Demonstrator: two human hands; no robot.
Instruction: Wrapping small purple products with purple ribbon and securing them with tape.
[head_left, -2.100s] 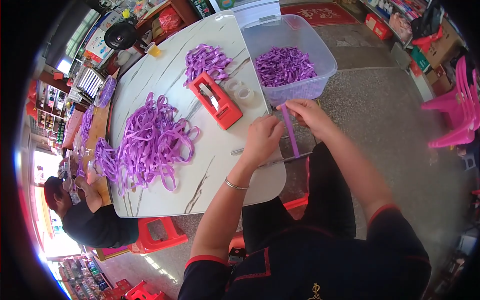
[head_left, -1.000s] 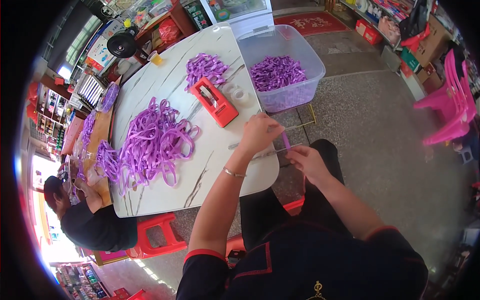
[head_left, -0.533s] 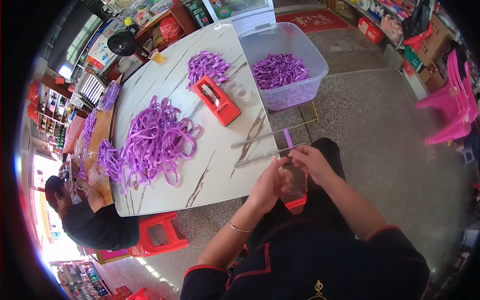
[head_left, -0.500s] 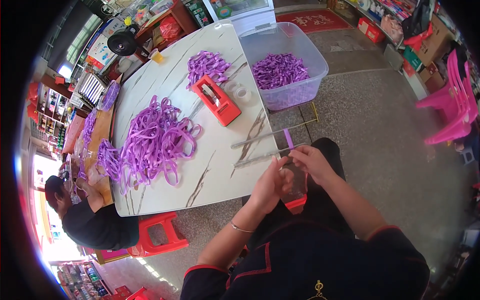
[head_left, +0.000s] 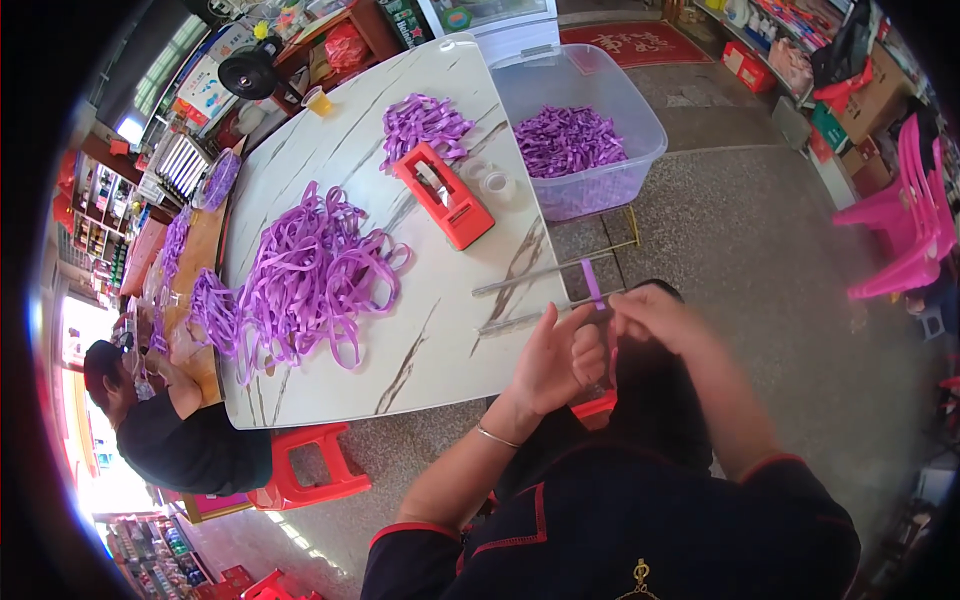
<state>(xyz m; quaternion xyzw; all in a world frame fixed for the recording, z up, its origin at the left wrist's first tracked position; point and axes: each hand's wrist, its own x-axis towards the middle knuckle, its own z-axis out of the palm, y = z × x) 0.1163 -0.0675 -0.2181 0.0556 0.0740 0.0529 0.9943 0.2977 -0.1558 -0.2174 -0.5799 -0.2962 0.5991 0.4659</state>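
Two thin metal rods jut out past the table edge side by side, with a short purple ribbon lying across them near their outer ends. My left hand is just below the nearer rod, its thumb raised apart from the outstretched index finger and the other fingers curled. Beside the ribbon's lower end, my right hand has its fingertips pinched together, slightly blurred; what they hold is hidden. A narrow pinkish strip shows below the right fingers. A large heap of purple ribbon loops lies on the table's left.
A red tape dispenser stands on the marble-patterned table, near a smaller purple ribbon pile. Beyond the edge is a clear plastic bin holding purple ribbons. Another person sits at left; pink chairs stand at right.
My right hand has moved slightly right, away from the ribbon's end. My left thumb has lifted apart from the index finger. The view has shifted a little.
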